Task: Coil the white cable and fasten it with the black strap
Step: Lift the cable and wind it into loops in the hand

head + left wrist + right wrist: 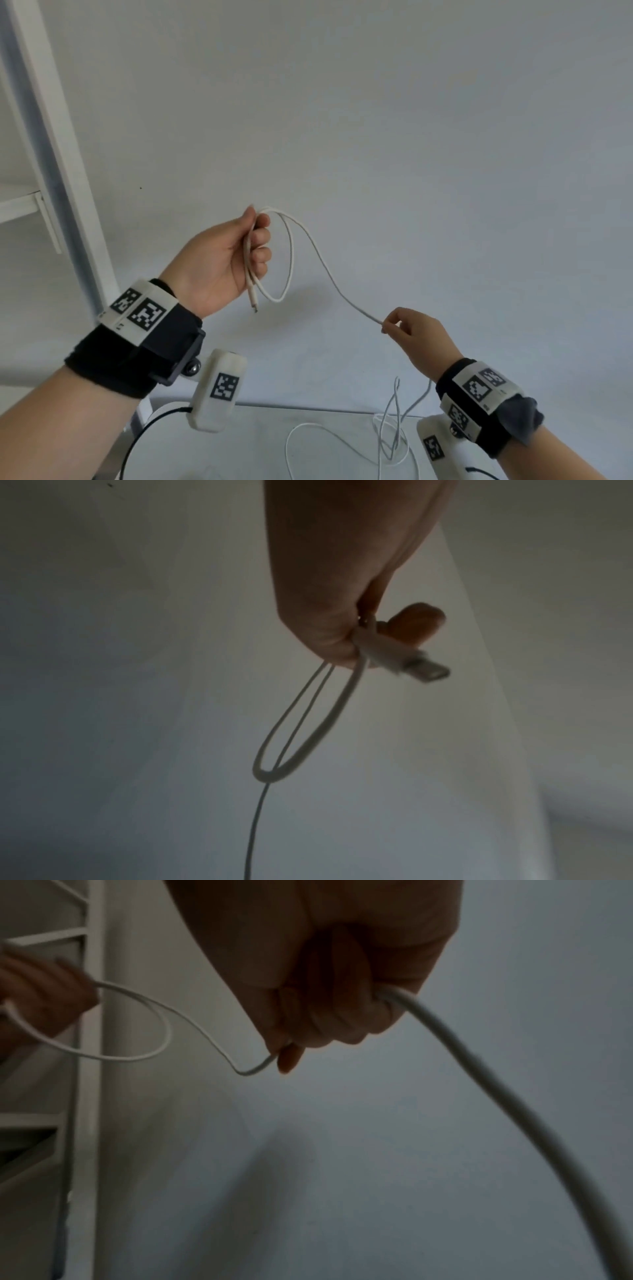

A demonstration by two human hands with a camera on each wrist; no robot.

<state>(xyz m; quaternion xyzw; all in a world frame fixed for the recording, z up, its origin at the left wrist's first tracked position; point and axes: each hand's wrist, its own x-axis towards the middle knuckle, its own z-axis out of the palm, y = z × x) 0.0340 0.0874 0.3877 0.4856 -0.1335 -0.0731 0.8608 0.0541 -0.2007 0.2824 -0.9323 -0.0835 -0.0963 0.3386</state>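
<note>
The left hand [219,263] is raised before a plain pale wall [376,102], fingers curled round one loop of the white cable [318,253], whose connector [424,669] pokes out below the fist. The cable sags across to the right hand [414,329], pinched between thumb and fingertips [289,1057]. Its slack drops in loose tangles onto the desk [260,442], near the back edge. A white shelf frame [58,164] stands at the left.

Cable [322,260] spans L hand [219,260] to R hand [416,330]; shelf [48,144] far left.
</note>
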